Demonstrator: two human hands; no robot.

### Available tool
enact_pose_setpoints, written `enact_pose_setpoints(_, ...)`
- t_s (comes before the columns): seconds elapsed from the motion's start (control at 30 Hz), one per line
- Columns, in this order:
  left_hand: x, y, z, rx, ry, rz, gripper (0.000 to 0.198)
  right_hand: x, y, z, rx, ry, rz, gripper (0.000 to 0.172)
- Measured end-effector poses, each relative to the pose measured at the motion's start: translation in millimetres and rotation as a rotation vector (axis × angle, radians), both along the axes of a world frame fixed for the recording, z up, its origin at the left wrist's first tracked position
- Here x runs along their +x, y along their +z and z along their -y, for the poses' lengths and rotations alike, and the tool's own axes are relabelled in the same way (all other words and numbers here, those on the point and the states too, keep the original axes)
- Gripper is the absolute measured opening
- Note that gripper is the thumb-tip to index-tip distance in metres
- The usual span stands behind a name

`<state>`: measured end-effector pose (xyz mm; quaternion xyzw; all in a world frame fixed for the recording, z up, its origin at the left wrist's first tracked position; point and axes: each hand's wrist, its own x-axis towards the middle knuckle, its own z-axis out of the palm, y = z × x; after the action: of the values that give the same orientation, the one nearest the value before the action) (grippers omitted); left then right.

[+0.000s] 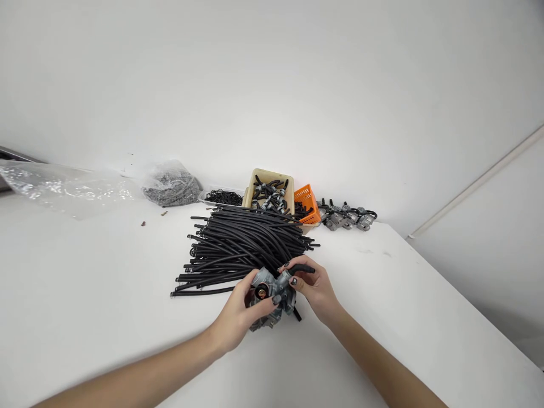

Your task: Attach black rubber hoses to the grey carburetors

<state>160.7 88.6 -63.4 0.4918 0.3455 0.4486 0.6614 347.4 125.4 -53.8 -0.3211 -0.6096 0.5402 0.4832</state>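
Observation:
A grey metal carburetor (264, 279) is held just in front of a pile of black hoses (250, 238). My left hand (240, 311) is wrapped round its left side, with the thumb across the front. At its upper right, a short bent black hose (304, 268) sticks out to the right. My right hand (317, 289) is closed there, thumb and index finger pinching at the hose's base. Another black hose end (297, 315) shows below the carburetor. The fingers hide the exact spot where hose and metal meet.
Behind the pile stand a beige bin (290, 187) of small hosed parts, an orange basket (315, 204) and a tray of black rings (223, 197). Several carburetors (346, 216) sit at the back right. A plastic bag of small grey parts (172, 187) lies at the back left.

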Motion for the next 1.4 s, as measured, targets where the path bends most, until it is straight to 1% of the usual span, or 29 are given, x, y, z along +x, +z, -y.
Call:
enact_pose_setpoints(0.17, 0.8, -2.6, 0.0, -0.021, 0.007, 0.025, 0.047, 0.2, 6.8, 2.1, 0.000, 0.023, 0.002, 0.021)
enact_pose_setpoints(0.27, 1.6, -0.9, 0.2, -0.017, 0.004, 0.015, 0.044, -2.4, 6.3, 0.3, -0.042, -0.020, 0.009, 0.026)
enact_pose_setpoints(0.37, 2.2, 2.2, 0.8, 0.010, 0.017, -0.009, 0.040, -6.4, 3.0, -1.0, -0.040, -0.078, -0.005, 0.034)
enact_pose_setpoints(0.47, 2.2, 3.5, 1.1, 0.027, 0.024, -0.010, 0.038, -8.7, 2.0, 1.2, -0.030, -0.092, 0.005, 0.033)
enact_pose_setpoints(0.53, 1.6, 2.3, 0.7, 0.019, 0.023, -0.013, 0.039, -8.2, 3.9, 4.4, -0.038, -0.054, 0.012, 0.032)
enact_pose_setpoints(0.67, -0.6, -3.9, -0.9, -0.032, 0.050, 0.023, 0.048, -2.6, 10.4, 8.2, -0.150, 0.147, -0.053, 0.032)
enact_pose_setpoints(0.73, -1.5, -6.7, -1.9, -0.066, 0.076, 0.050, 0.054, -0.1, 11.9, 7.1, -0.205, 0.222, -0.094, 0.032)
enact_pose_setpoints(0.8, -1.8, -7.7, -2.4, -0.077, 0.089, 0.063, 0.057, 0.0, 11.3, 4.9, -0.236, 0.237, -0.105, 0.030)
enact_pose_setpoints(0.9, -1.6, -6.3, -2.2, -0.058, 0.086, 0.074, 0.052, -3.8, 8.2, 3.3, -0.254, 0.187, -0.110, 0.026)
enact_pose_setpoints(1.0, -1.0, -4.4, -1.8, -0.040, 0.072, 0.087, 0.047, -7.0, 6.7, 5.4, -0.266, 0.137, -0.126, 0.031)
enact_pose_setpoints(1.13, -0.8, -5.7, -3.0, -0.057, 0.063, 0.123, 0.047, -4.6, 7.4, 7.8, -0.287, 0.206, -0.096, 0.040)
enact_pose_setpoints(1.2, -1.0, -7.5, -3.9, -0.048, 0.054, 0.134, 0.044, -2.8, 6.3, 6.4, -0.294, 0.229, -0.123, 0.037)
enact_pose_setpoints(1.33, -1.4, -9.6, -4.7, -0.029, 0.027, 0.150, 0.039, -2.5, 2.1, 2.3, -0.365, 0.196, -0.227, 0.022)
enact_pose_setpoints(1.4, -1.5, -9.4, -4.7, -0.043, 0.026, 0.155, 0.040, -3.3, 1.4, 2.0, -0.376, 0.195, -0.248, 0.020)
